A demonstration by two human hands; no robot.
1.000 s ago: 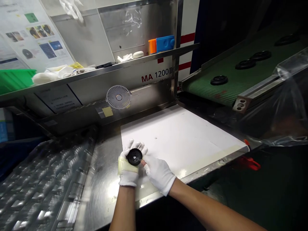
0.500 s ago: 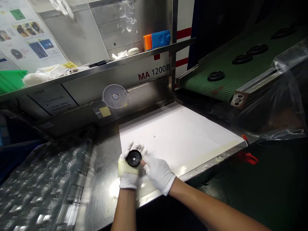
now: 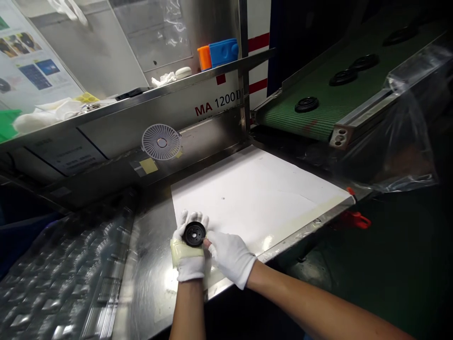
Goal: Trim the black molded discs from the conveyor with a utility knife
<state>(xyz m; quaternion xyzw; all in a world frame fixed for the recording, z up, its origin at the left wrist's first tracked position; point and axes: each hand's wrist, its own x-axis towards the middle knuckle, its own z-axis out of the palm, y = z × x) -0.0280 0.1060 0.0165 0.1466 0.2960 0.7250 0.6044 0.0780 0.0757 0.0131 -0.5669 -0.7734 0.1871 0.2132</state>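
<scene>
Left grip (image 3: 187, 262): gloved fingers curled, pinching black disc (image 3: 194, 233) from behind.
Disc: one, held over counter (image 3: 152, 264), at the edge of white sheet (image 3: 247, 198).
Right grip (image 3: 231, 259): fingers pressed together, tips against the disc's rim.
Conveyor belt (image 3: 329, 106): green, carrying four more black discs (image 3: 306, 104).

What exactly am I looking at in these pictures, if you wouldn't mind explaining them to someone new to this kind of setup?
These pictures come from a camera worn on a person's head, looking down at their own hands. The left hand, in a white glove, holds a black disc, and the gloved right hand reaches in beside it. Both are over a white sheet lying on a steel bench. To the right, a green conveyor belt carries similar black discs.
</scene>
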